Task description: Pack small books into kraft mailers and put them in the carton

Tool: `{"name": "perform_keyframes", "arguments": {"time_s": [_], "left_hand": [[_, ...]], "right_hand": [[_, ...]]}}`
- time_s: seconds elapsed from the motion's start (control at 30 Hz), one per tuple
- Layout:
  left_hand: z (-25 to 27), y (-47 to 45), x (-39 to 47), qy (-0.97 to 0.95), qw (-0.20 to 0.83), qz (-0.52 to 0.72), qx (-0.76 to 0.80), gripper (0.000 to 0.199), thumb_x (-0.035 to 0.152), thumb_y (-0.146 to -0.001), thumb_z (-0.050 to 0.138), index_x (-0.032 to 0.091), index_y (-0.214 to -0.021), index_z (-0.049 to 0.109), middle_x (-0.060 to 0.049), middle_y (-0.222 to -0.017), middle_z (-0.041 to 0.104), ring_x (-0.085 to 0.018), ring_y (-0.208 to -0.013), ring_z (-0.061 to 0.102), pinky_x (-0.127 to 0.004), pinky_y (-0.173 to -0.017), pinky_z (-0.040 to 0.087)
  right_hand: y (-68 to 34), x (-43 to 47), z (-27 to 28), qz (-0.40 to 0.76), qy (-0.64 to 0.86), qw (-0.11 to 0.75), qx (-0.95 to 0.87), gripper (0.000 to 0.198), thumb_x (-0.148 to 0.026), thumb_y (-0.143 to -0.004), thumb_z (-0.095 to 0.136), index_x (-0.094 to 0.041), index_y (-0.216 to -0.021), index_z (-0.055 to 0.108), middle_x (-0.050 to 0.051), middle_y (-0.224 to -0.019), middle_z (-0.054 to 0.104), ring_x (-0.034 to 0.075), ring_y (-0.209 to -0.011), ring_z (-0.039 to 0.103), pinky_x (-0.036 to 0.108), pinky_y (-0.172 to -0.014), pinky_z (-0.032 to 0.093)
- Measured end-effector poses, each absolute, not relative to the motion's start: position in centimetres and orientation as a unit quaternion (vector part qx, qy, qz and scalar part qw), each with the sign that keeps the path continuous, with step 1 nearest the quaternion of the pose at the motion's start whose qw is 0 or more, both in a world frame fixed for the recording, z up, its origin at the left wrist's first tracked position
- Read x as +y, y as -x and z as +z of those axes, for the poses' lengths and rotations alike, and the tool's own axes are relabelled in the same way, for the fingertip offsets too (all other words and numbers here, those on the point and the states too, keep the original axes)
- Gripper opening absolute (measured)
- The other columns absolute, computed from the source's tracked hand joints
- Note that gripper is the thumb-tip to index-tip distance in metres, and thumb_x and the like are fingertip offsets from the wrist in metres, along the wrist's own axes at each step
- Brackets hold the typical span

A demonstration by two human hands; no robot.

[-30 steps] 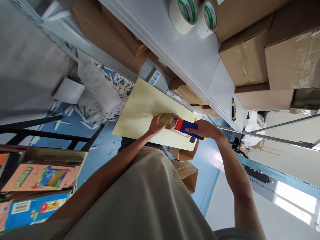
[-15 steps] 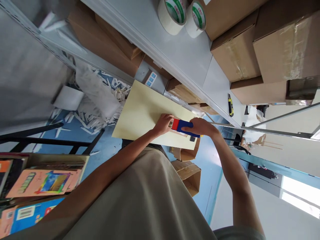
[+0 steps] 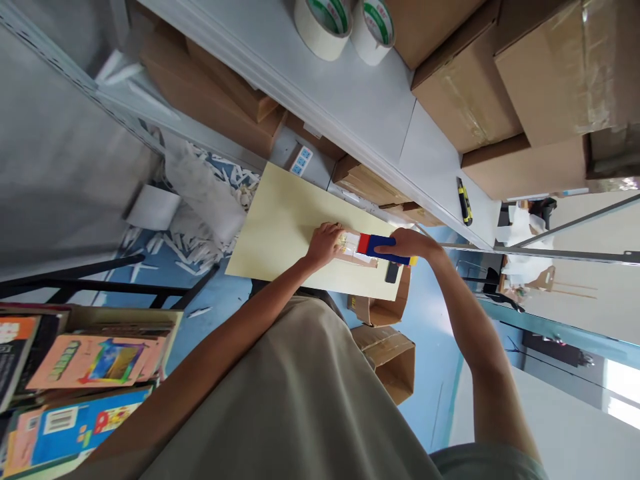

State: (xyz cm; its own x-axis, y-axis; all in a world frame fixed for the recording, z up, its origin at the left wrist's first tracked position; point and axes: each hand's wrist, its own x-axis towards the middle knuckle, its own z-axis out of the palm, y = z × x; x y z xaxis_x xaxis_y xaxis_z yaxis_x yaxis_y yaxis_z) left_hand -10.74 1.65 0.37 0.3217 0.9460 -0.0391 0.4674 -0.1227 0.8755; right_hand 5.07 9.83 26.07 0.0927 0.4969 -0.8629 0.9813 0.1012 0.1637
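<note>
A pale yellow board [image 3: 280, 220] lies in front of me. My right hand [image 3: 407, 244] grips a flat blue box-like thing [image 3: 380, 246] with a red end, its thumb along the top and a bit of yellow at the far end. My left hand [image 3: 325, 243], fingers curled, is at the left end of a shiny, see-through and whitish piece [image 3: 351, 245]; this piece reaches to the red end. Below them a flat brownish piece [image 3: 364, 261] shows in part. A small black object [image 3: 392, 271] lies near the board's right edge.
Above the board runs a grey shelf [image 3: 370, 107] with tape rolls [image 3: 323, 30], a yellow-black utility knife [image 3: 464, 202] and cardboard boxes [image 3: 465, 100]. A power strip [image 3: 301, 161] is behind the board. Open cartons [image 3: 390, 360] stand below right; a box of books [image 3: 100, 360] is lower left.
My right hand and the blue thing have shifted right, away from my left hand, and more of the shiny whitish piece shows between them. The camera view has shifted slightly.
</note>
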Motion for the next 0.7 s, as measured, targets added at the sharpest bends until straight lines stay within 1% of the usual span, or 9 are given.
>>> {"name": "perform_keyframes", "arguments": {"time_s": [0.13, 0.23, 0.3, 0.4, 0.47, 0.53, 0.6, 0.67, 0.7], "left_hand": [[0.9, 11.0, 1.2, -0.708, 0.400, 0.245, 0.528, 0.066, 0.011, -0.091, 0.062, 0.022, -0.156, 0.059, -0.014, -0.150, 0.069, -0.038, -0.140, 0.055, -0.053, -0.112, 0.045], [1.0, 11.1, 1.2, -0.714, 0.392, 0.222, 0.536, 0.065, 0.010, -0.091, 0.064, 0.022, -0.155, 0.061, -0.013, -0.149, 0.072, -0.038, -0.133, 0.061, -0.052, -0.110, 0.050], [0.7, 11.1, 1.2, -0.712, 0.393, 0.223, 0.538, 0.067, 0.007, -0.088, 0.068, 0.023, -0.153, 0.063, -0.012, -0.150, 0.072, -0.037, -0.131, 0.065, -0.053, -0.111, 0.052], [0.1, 10.8, 0.6, -0.689, 0.410, 0.254, 0.541, 0.069, 0.005, -0.084, 0.070, 0.025, -0.150, 0.066, -0.010, -0.156, 0.068, -0.034, -0.134, 0.068, -0.052, -0.118, 0.053], [-0.3, 9.9, -0.3, -0.652, 0.421, 0.300, 0.554, 0.069, 0.007, -0.087, 0.067, 0.026, -0.153, 0.064, -0.010, -0.160, 0.065, -0.031, -0.141, 0.066, -0.049, -0.121, 0.054], [-0.5, 8.6, -1.3, -0.587, 0.426, 0.352, 0.592, 0.064, 0.012, -0.092, 0.065, 0.025, -0.155, 0.062, -0.012, -0.161, 0.063, -0.028, -0.142, 0.066, -0.044, -0.118, 0.057], [-0.6, 7.0, -2.1, -0.506, 0.416, 0.378, 0.654, 0.052, 0.022, -0.098, 0.065, 0.020, -0.150, 0.065, -0.015, -0.151, 0.070, -0.026, -0.130, 0.073, -0.037, -0.107, 0.061], [-0.5, 5.6, -2.5, -0.452, 0.392, 0.359, 0.716, 0.037, 0.035, -0.102, 0.065, 0.015, -0.132, 0.075, -0.014, -0.126, 0.081, -0.023, -0.108, 0.078, -0.031, -0.095, 0.061], [-0.4, 5.0, -2.5, -0.440, 0.376, 0.338, 0.743, 0.034, 0.040, -0.104, 0.065, 0.015, -0.121, 0.079, -0.012, -0.112, 0.084, -0.022, -0.098, 0.078, -0.029, -0.089, 0.059]], "right_hand": [[-8.3, 9.9, 23.7, -0.284, -0.600, 0.452, 0.596, 0.064, -0.078, -0.094, 0.072, -0.016, -0.082, 0.075, 0.013, -0.082, 0.080, 0.024, -0.077, 0.076, 0.029, -0.072, 0.052], [-10.3, 9.7, 21.2, -0.287, -0.589, 0.448, 0.609, 0.066, -0.079, -0.095, 0.070, -0.014, -0.089, 0.078, 0.016, -0.089, 0.083, 0.026, -0.081, 0.078, 0.029, -0.071, 0.052], [-11.4, 9.5, 19.4, -0.292, -0.577, 0.443, 0.620, 0.068, -0.079, -0.096, 0.069, -0.012, -0.096, 0.079, 0.017, -0.092, 0.083, 0.026, -0.082, 0.078, 0.029, -0.070, 0.051], [-12.7, 9.4, 17.2, -0.292, -0.561, 0.423, 0.649, 0.072, -0.076, -0.098, 0.069, -0.006, -0.110, 0.078, 0.021, -0.099, 0.084, 0.028, -0.093, 0.079, 0.028, -0.075, 0.051], [-13.7, 9.3, 16.0, -0.296, -0.555, 0.402, 0.666, 0.074, -0.073, -0.099, 0.070, -0.003, -0.119, 0.076, 0.024, -0.106, 0.083, 0.029, -0.103, 0.079, 0.028, -0.080, 0.051], [-14.6, 9.2, 15.1, -0.313, -0.548, 0.386, 0.673, 0.074, -0.072, -0.099, 0.071, -0.003, -0.124, 0.076, 0.025, -0.110, 0.083, 0.031, -0.106, 0.079, 0.029, -0.082, 0.053], [-15.4, 9.1, 14.5, -0.327, -0.540, 0.378, 0.677, 0.072, -0.071, -0.098, 0.072, -0.005, -0.127, 0.076, 0.025, -0.112, 0.083, 0.033, -0.107, 0.080, 0.032, -0.083, 0.055], [-15.9, 8.9, 14.1, -0.335, -0.531, 0.369, 0.685, 0.071, -0.070, -0.099, 0.071, -0.007, -0.131, 0.076, 0.025, -0.118, 0.082, 0.035, -0.110, 0.080, 0.034, -0.085, 0.057], [-16.0, 8.7, 14.0, -0.337, -0.526, 0.362, 0.691, 0.070, -0.069, -0.099, 0.071, -0.009, -0.134, 0.076, 0.025, -0.122, 0.082, 0.036, -0.113, 0.080, 0.035, -0.087, 0.058]]}}
